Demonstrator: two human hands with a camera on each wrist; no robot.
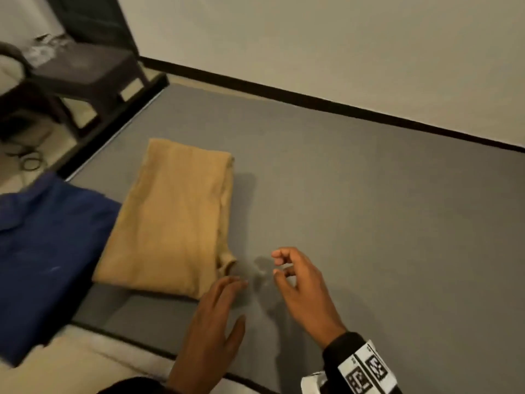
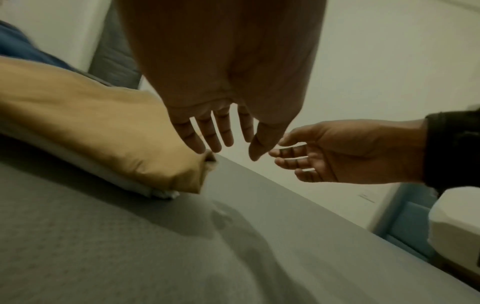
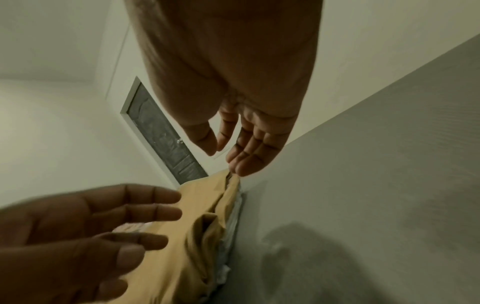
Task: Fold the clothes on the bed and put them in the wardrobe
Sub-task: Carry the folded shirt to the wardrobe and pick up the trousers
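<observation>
Grey bed (image 1: 355, 209) against white wall (image 1: 312, 38); left hand (image 1: 211, 322), right hand (image 1: 301, 282) empty, relaxed.

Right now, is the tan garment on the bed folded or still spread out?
Folded. The tan garment lies as a compact rectangle on the bed, with stacked layers showing along its right edge; neither hand holds it.

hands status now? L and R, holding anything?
Left hand: open, fingers straight, holding nothing, beside the tan folded garment.
Right hand: open, fingers loosely curled, holding nothing, above the bed.
</observation>
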